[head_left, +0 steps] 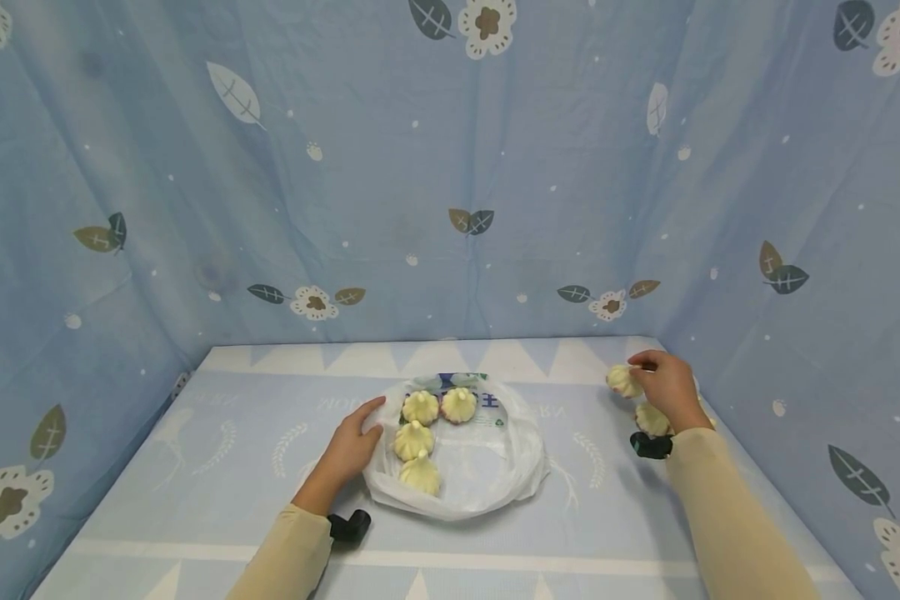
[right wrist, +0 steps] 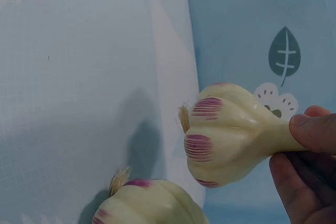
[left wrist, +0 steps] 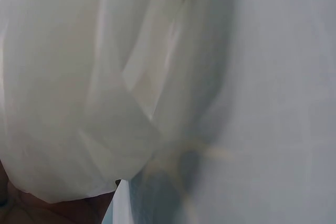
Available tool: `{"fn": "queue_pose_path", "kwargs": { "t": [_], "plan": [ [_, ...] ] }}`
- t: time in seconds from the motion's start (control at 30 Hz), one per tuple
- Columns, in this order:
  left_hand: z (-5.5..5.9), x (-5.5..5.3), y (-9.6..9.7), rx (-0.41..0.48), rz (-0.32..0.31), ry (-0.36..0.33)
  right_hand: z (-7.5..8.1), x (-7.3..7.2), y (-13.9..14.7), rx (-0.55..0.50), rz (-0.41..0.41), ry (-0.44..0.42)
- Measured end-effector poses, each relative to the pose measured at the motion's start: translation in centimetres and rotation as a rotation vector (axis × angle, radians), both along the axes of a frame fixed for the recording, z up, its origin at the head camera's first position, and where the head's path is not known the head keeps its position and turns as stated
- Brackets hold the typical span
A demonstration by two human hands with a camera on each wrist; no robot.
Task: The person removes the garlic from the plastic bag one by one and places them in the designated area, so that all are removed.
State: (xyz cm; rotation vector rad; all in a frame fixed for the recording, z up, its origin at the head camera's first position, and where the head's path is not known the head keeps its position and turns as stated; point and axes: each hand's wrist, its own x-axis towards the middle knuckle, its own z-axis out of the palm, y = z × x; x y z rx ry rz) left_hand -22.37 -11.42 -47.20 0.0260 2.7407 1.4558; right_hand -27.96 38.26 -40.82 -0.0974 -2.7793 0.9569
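Note:
My right hand (head_left: 669, 387) pinches the stem of a garlic bulb (right wrist: 231, 135) between thumb and fingers, holding it above the table's far right side. The bulb is cream with purple streaks and a tuft of roots. Below it a second garlic bulb (head_left: 651, 419) lies near the wrist, partly hidden. In the middle stands a white plastic bag (head_left: 525, 433), its mouth spread wide, with several garlic bulbs (head_left: 414, 440) grouped along its left side. My left hand (head_left: 351, 448) rests against the bag's left rim, fingers extended; the bag covers most of it in the left wrist view.
The table (head_left: 217, 467) wears a pale blue patterned cover. A blue curtain (head_left: 390, 183) with leaves and flowers hangs behind it and along both sides, close to the right hand. Black wrist cameras (head_left: 350, 527) sit under both wrists.

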Motion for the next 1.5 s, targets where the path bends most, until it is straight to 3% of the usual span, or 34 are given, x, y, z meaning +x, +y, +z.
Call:
{"fn": "queue_pose_path", "kwargs": {
  "t": [0.8, 1.0, 1.3, 1.5],
  "plan": [
    [-0.2, 0.3, -0.1, 0.009, 0.016, 0.008, -0.9, -1.9, 1.6, 0.020, -0.054, -0.072],
    [-0.2, 0.4, 0.0, 0.006, 0.022, -0.001, -1.1, -2.1, 1.9, 0.011, -0.084, -0.092],
    [-0.3, 0.4, 0.0, 0.009, 0.028, 0.012, -1.2, -2.2, 2.2, 0.049, -0.053, -0.081],
    [-0.2, 0.5, 0.0, 0.002, 0.031, 0.016, -1.3, -2.3, 2.2, 0.042, -0.074, -0.121]
  ]
}}
